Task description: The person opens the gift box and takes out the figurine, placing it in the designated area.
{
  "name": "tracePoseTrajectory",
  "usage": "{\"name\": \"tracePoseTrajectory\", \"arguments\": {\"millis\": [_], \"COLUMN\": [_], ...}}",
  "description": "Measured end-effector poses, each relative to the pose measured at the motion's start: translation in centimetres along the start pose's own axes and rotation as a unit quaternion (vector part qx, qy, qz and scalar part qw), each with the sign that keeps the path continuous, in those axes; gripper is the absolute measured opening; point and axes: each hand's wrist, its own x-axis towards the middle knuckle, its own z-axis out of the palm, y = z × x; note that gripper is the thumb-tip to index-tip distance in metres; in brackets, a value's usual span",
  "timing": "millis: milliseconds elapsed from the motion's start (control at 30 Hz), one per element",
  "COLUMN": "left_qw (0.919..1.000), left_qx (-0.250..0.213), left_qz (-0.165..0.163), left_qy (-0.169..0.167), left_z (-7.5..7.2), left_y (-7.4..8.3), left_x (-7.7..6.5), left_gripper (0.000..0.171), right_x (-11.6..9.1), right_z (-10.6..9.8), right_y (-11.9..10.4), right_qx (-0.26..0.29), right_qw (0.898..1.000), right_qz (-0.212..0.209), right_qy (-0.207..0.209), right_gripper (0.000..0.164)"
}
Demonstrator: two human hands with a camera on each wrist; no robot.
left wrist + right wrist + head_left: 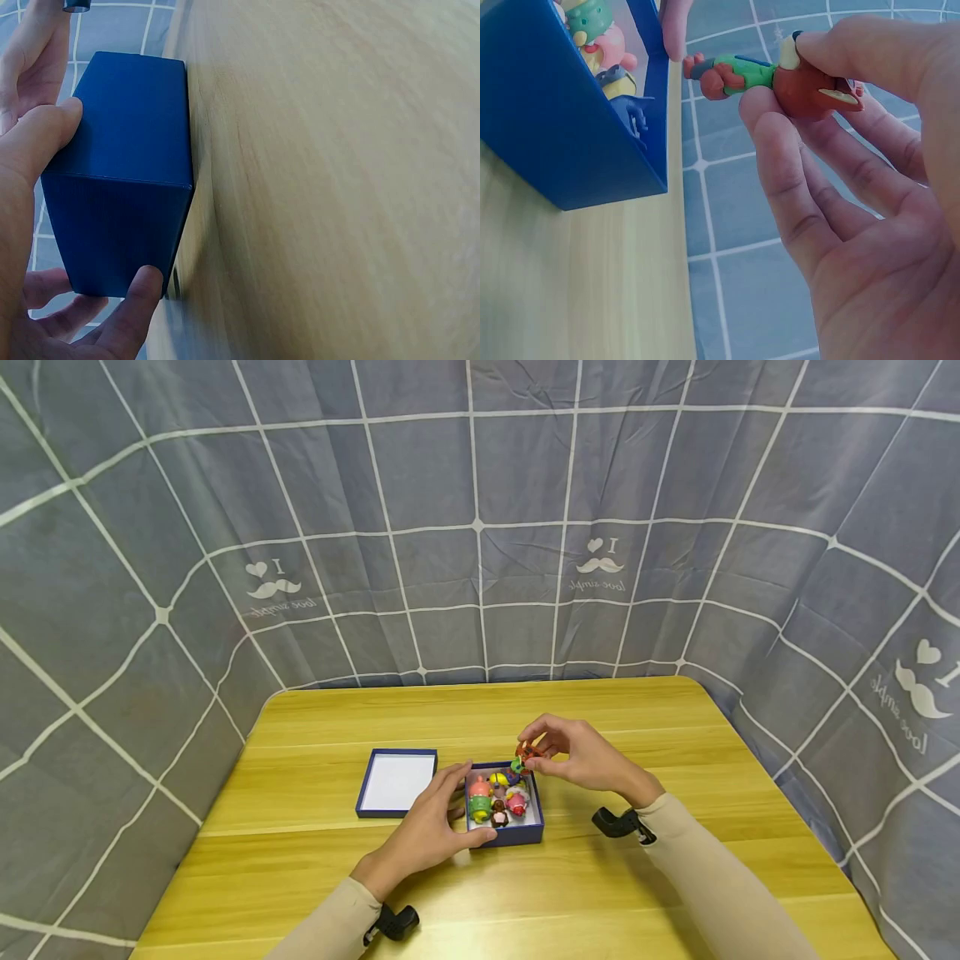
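My left hand (429, 823) grips a blue box (512, 837) on the table, thumb at its near wall and fingers along its left side. In the left wrist view, two plain outer faces of the box (120, 232) show between thumb and fingers. Several small toy figures sit inside, among them a pink-and-green figure (480, 799) and a pink one (517, 802). My right hand (583, 758) pinches a toy figurine (810, 86) by its reddish-brown head, over the box's far right corner. Its green-clothed body points toward the box.
Left of the box lies a shallow blue-rimmed lid (397, 782), its white inside facing up. The wooden table (585, 893) reaches back to a grey-blue curtain (525, 468) with white lines, which hangs around three sides.
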Motion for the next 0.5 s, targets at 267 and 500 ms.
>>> {"name": "tracePoseTrajectory", "arguments": {"millis": [267,500], "left_qw": [0.9998,0.9996], "left_qx": [0.017,0.026], "left_qz": [-0.002,-0.002], "left_qy": [0.010,0.012], "left_z": [-0.02,0.04], "left_y": [0.00,-0.03], "left_x": [0.00,0.06], "left_gripper": [0.118,0.118], "right_x": [-0.16,-0.52], "right_z": [-0.43,-0.87], "right_y": [-0.04,0.57], "right_qx": [-0.004,-0.018], "right_qw": [1.000,0.999], "right_qz": [-0.002,-0.011], "right_qy": [0.025,0.040], "right_gripper": [0.027,0.027]}}
